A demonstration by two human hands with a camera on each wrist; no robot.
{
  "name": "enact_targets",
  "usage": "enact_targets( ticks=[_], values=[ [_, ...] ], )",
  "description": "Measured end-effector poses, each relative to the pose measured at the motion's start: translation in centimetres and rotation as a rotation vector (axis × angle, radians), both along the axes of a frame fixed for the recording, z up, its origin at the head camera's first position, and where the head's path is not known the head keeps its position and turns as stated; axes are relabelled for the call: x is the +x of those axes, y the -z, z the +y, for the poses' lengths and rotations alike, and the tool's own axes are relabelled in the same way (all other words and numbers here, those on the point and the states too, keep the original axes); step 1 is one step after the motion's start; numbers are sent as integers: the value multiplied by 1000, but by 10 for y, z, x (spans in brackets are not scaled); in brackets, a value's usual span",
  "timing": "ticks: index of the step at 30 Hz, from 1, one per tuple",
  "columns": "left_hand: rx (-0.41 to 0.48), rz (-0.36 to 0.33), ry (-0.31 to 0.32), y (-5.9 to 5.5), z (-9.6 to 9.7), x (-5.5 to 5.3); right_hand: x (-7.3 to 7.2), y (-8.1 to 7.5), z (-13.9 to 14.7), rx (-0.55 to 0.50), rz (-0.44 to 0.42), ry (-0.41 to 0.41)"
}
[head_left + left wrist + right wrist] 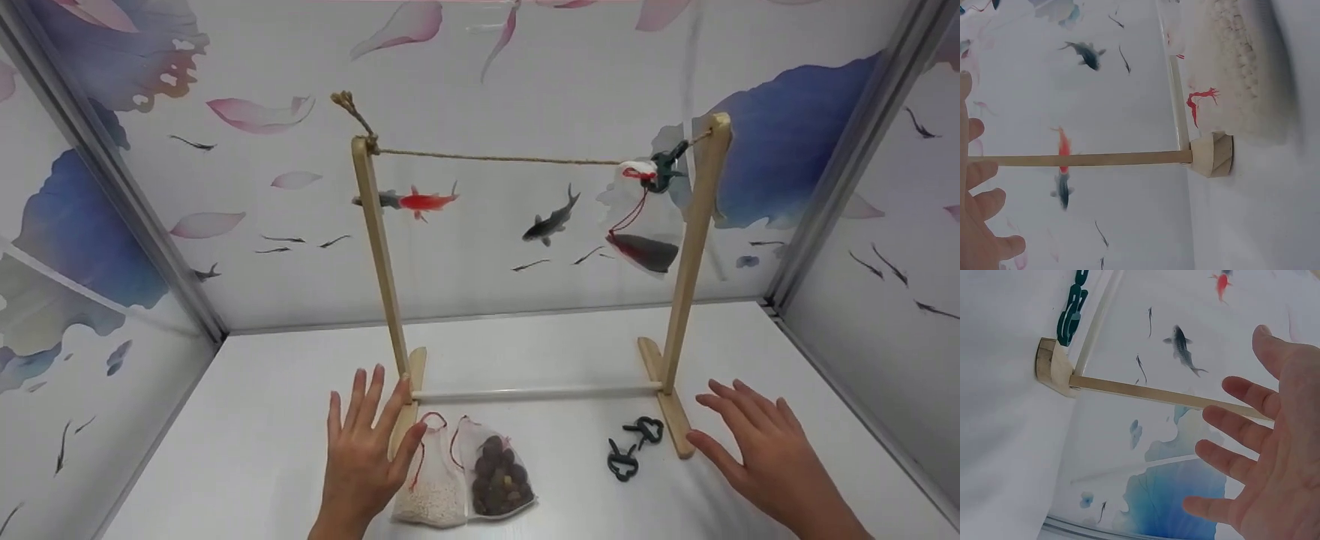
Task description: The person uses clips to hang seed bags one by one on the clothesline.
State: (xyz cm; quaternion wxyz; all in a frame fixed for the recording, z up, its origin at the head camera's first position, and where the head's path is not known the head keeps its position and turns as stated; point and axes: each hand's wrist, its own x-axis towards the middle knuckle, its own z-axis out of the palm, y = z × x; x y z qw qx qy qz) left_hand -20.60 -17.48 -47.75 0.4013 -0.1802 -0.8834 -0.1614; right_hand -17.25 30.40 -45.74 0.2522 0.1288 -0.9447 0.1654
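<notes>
My left hand [364,457] is held up with fingers spread, beside the left post of a wooden frame [382,262]. Close to its thumb lies a mesh drawstring bag of pale grains [435,499], and next to that a mesh bag of dark round pieces [501,484]. My right hand [769,450] hovers empty by the frame's right foot, fingers extended. Two dark green clips [622,461] lie on the table left of that foot. A third green clip [661,171] grips a drawstring bag [643,251] with dark contents to the rope [495,157].
The rope runs between the tops of both posts, and a white rod [532,393] joins them low down. Printed panels with fish and petals [555,217] enclose the white table [262,420] at the back and sides.
</notes>
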Motion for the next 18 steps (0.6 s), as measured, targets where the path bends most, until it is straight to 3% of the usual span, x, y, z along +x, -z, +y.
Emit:
enact_targets(
  ticks=[6, 10, 14, 18],
  values=[
    [-87, -88, -104, 8, -14, 1, -2, 3, 1, 43, -80, -5],
    [-111, -160, -138, 12, -18, -1, -2, 5, 3, 72, -245, 7],
    [-118, -187, -130, 12, -16, -3, 1, 7, 8, 61, -435, 26],
    [-127, -210, -131, 14, -14, -4, 3, 10, 13, 43, -557, 59]
  ],
)
